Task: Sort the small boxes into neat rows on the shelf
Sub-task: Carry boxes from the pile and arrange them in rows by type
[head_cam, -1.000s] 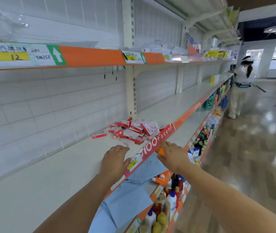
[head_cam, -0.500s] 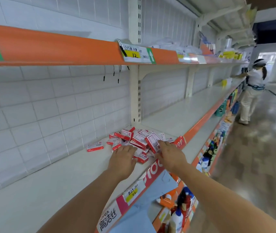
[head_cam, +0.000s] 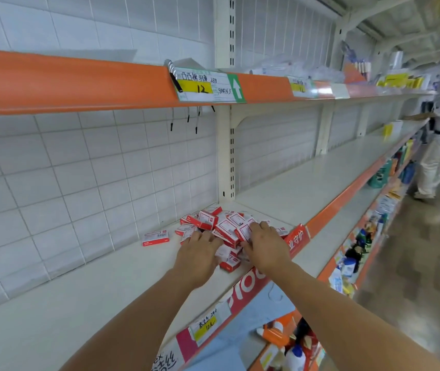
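both hands have pushed further into the pile of small boxes [head_cam: 221, 227] on the shelf [head_cam: 307, 183]. left hand [head_cam: 198, 254] lies flat with relaxed fingers, right hand [head_cam: 265, 243] pinches one box. one stray box [head_cam: 155, 238] sits apart to the left; pile's too jumbled to count.

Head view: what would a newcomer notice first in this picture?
First, the heap of small red and white boxes on the pale shelf, with both hands in it: left hand, right hand. One box lies apart to the left. Above runs an orange shelf edge with a handwritten price tag.
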`<state>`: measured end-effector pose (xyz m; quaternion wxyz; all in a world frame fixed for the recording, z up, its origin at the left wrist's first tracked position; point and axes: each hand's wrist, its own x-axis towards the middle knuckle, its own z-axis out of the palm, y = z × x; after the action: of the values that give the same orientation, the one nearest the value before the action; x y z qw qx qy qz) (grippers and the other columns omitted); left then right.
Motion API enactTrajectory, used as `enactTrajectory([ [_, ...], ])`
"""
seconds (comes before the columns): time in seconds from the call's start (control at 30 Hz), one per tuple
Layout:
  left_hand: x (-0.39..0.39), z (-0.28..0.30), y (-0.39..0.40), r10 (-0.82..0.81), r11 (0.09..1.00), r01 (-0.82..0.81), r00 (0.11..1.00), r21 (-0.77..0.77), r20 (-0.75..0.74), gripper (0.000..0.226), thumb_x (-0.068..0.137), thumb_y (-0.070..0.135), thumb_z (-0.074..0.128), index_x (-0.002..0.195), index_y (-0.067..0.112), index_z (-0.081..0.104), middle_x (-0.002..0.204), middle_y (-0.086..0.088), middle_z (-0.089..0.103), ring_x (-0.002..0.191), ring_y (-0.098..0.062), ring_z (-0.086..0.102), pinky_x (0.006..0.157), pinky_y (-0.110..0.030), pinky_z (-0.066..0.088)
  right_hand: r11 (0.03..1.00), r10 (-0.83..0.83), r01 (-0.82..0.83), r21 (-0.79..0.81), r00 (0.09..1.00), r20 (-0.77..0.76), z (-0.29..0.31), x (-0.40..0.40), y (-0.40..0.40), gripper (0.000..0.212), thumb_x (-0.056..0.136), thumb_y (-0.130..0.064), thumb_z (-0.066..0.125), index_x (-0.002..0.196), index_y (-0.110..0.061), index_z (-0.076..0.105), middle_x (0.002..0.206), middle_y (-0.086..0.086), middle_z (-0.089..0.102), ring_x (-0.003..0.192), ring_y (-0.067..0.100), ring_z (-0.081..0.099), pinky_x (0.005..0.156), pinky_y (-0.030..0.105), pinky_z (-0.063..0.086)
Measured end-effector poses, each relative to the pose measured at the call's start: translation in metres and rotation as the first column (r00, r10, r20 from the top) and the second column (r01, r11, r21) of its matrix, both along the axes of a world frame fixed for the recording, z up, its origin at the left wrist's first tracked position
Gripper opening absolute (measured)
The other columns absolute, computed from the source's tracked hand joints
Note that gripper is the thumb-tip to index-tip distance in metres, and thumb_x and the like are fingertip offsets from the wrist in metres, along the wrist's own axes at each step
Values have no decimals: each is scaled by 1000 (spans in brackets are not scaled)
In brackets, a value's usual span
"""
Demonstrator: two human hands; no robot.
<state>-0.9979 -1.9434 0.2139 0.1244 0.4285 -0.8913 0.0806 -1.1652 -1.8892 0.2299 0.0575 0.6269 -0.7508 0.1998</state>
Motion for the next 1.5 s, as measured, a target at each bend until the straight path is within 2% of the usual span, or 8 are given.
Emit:
enactTrajectory([
  [0.1, -3, 1, 4, 65, 998, -64, 997, -22, 33, 51, 94, 45, 48, 140, 25, 38, 143, -1, 39, 131, -23, 32, 109, -35, 25, 999, 50, -50, -15, 999, -5, 1, -2, 2, 41, 94, -36, 44, 129, -13, 43, 120, 7, 49, 107, 21, 49, 80, 32, 45],
  [0.3, 3, -3, 20, 165, 986, -164, 986, 19, -27, 52, 91, 47, 52, 137, 26, 39, 138, 2, 44, 127, -20, 38, 106, -33, 30, 983, 183, -183, -34, 983, 12, 4, 4, 7, 44, 94, -34, 43, 135, -16, 37, 122, 8, 44, 101, 21, 53, 72, 27, 40],
  [0.4, 14, -3, 32, 227, 973, -222, 971, 63, -70, 50, 93, 46, 51, 137, 26, 38, 137, 2, 46, 124, -19, 40, 98, -31, 38, 963, 267, -267, -39, 964, -3, 3, 12, 10, 44, 95, -30, 43, 137, -16, 37, 125, 8, 43, 99, 19, 54, 73, 26, 43],
  [0.57, 46, 0, 62, 357, 931, -345, 929, 123, -98, 45, 94, 43, 49, 134, 25, 40, 130, 2, 47, 119, -18, 42, 86, -30, 42, 912, 405, -407, -52, 913, -48, -3, 36, 14, 50, 96, -28, 42, 144, -15, 32, 128, 5, 50, 112, 21, 50, 85, 33, 47],
  [0.67, 69, 0, 87, 450, 890, -435, 888, 137, -100, 42, 95, 43, 48, 132, 24, 41, 128, 2, 47, 119, -17, 41, 83, -30, 42, 861, 504, -507, -45, 862, -57, -5, 58, 20, 54, 96, -28, 43, 147, -17, 28, 125, 5, 54, 111, 22, 49, 82, 34, 46],
  [0.87, 123, 2, 145, 636, 769, -621, 767, 151, -86, 39, 94, 43, 47, 128, 24, 44, 124, 2, 47, 118, -18, 41, 82, -34, 43, 729, 683, -684, -19, 729, -40, -9, 118, 44, 44, 95, -24, 45, 137, -19, 36, 120, 4, 56, 107, 23, 48, 71, 32, 41],
  [1.2, 228, 3, 247, 797, 602, -792, 590, 101, -126, 38, 93, 40, 50, 128, 23, 45, 122, 2, 49, 115, -18, 43, 83, -31, 43, 529, 847, -849, -19, 529, -55, -2, 235, 112, 40, 95, -21, 42, 136, -20, 39, 127, 2, 50, 113, 23, 45, 78, 36, 44],
  [1.5, 340, 2, 352, 851, 520, -849, 508, 91, -132, 37, 92, 39, 52, 126, 25, 45, 120, 3, 49, 115, -18, 42, 87, -31, 41, 482, 876, -876, -2, 482, -7, -9, 351, 183, 41, 95, -24, 44, 136, -23, 38, 129, -1, 49, 115, 21, 44, 77, 31, 42],
])
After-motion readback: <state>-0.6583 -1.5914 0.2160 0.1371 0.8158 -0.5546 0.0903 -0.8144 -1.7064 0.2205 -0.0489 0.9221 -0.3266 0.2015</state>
